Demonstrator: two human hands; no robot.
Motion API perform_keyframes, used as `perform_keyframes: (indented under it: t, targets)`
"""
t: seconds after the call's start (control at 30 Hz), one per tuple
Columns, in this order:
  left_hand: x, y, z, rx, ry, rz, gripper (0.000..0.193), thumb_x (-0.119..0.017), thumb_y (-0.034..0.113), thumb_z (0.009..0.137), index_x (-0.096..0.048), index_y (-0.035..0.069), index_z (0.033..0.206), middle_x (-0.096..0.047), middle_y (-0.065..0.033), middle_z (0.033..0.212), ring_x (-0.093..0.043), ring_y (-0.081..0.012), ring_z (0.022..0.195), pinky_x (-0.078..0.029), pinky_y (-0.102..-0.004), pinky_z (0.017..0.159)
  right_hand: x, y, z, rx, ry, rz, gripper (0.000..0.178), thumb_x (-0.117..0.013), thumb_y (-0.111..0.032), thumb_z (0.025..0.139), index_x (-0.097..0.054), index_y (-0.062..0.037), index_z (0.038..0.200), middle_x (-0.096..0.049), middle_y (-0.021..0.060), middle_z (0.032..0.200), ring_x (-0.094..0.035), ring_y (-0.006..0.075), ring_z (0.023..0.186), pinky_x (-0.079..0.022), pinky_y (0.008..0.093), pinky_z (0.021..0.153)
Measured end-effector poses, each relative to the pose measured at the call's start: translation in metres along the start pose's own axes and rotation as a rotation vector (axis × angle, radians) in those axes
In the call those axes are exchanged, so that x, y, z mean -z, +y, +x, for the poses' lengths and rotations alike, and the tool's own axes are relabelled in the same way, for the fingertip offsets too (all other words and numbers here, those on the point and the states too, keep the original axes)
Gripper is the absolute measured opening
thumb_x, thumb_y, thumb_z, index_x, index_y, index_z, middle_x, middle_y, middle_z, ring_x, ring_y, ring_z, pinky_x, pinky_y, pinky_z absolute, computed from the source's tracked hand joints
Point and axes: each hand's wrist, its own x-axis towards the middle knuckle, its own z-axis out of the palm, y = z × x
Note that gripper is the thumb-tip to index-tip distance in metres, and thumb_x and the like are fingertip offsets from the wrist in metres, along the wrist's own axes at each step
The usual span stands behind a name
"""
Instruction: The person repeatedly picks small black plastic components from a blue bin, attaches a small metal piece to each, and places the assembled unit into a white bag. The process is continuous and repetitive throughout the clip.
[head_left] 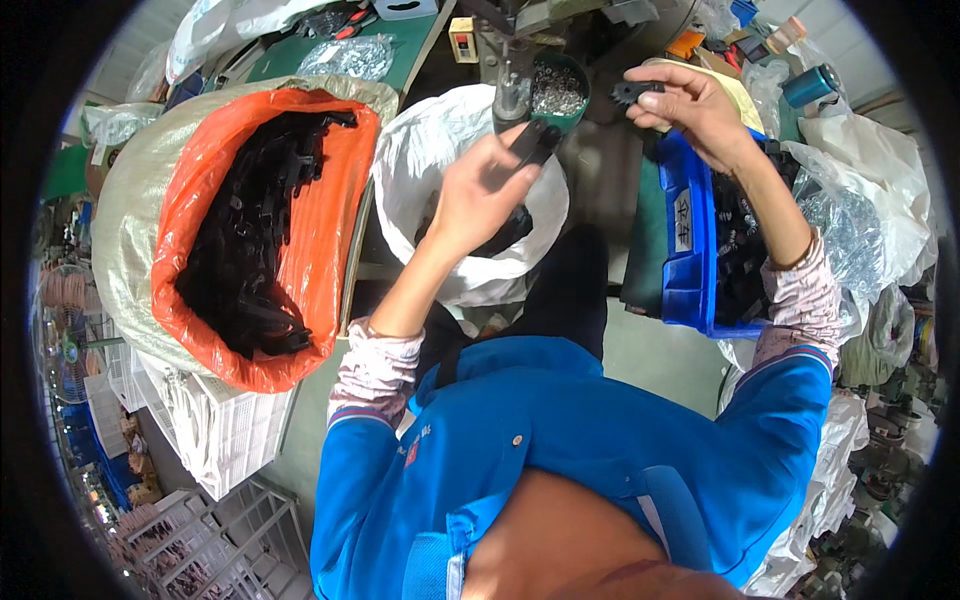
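My left hand point(483, 190) is closed on a black plastic part point(537, 143), held just below the machine head point(514, 85) and over a white bag point(405, 150). More black parts lie inside that white bag. My right hand point(700, 112) pinches a small black toothed plastic part point(637, 93) between thumb and fingers, above the far end of a blue bin point(687, 240). Black parts with shiny metal bits fill the bin. Between my hands sits a green cup point(583, 95) of small metal pieces point(556, 88).
To the left stands a big sack lined with orange plastic point(345, 250), holding many black parts. White plastic crates point(235, 430) are beneath it. A small box with a red switch point(463, 42) is beside the machine. Clear bags point(850, 230) and a teal cylinder point(811, 86) lie at right.
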Motion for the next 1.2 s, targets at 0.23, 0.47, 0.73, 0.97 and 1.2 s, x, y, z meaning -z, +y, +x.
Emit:
perform_keyframes:
  t: [0.23, 0.47, 0.73, 0.97, 1.2]
  targets:
    - [0.009, 0.016, 0.0, 0.017, 0.022, -0.004, 0.019, -0.066, 0.001, 0.079, -0.047, 0.0, 0.078, -0.06, -0.0164, 0.121, -0.059, -0.0139, 0.097, -0.047, -0.0282, 0.083, -0.063, 0.009, -0.005, 0.103, 0.038, -0.132, 0.025, -0.065, -0.008, 0.085, -0.063, -0.0009, 0.109, -0.068, 0.007, 0.086, -0.063, 0.009, 0.076, -0.051, 0.0219, 0.07]
    - [0.019, 0.017, 0.001, -0.148, 0.004, 0.268, 0.019, -0.067, 0.005, 0.077, -0.048, 0.001, 0.077, -0.063, -0.0116, 0.117, -0.062, -0.018, 0.073, -0.05, -0.0276, 0.064, -0.083, 0.016, 0.006, 0.243, 0.051, -0.415, 0.021, -0.068, -0.005, 0.082, -0.066, -0.0028, 0.102, -0.066, 0.0053, 0.083, -0.063, 0.0087, 0.069, -0.051, 0.0225, 0.061]
    - [0.035, 0.013, 0.019, -0.323, 0.001, 0.558, 0.019, -0.068, 0.005, 0.075, -0.049, 0.0, 0.075, -0.064, -0.0134, 0.113, -0.06, -0.0252, 0.064, -0.049, -0.0293, 0.058, -0.088, 0.037, 0.034, 0.621, 0.128, -0.528, 0.023, -0.072, -0.003, 0.076, -0.066, -0.0011, 0.098, -0.066, 0.0102, 0.083, -0.066, 0.0156, 0.069, -0.052, 0.0252, 0.06]
    - [0.053, 0.02, 0.046, -0.473, 0.006, 0.671, 0.025, -0.07, 0.004, 0.074, -0.046, -0.001, 0.069, -0.063, -0.0148, 0.115, -0.059, -0.0251, 0.062, -0.047, -0.0286, 0.056, -0.092, 0.033, 0.058, 0.752, 0.239, -0.601, 0.024, -0.074, -0.007, 0.074, -0.068, -0.0016, 0.096, -0.066, 0.0107, 0.081, -0.065, 0.0146, 0.067, -0.05, 0.0251, 0.059]
    - [0.056, 0.031, 0.068, -0.397, -0.031, 0.629, 0.024, -0.069, 0.007, 0.077, -0.046, -0.001, 0.073, -0.065, -0.0136, 0.098, -0.045, -0.019, 0.057, -0.044, -0.028, 0.054, -0.087, 0.026, 0.062, 0.557, 0.312, -0.492, 0.025, -0.073, -0.012, 0.078, -0.067, -0.0017, 0.1, -0.068, 0.0101, 0.079, -0.065, 0.0096, 0.066, -0.052, 0.0224, 0.06]
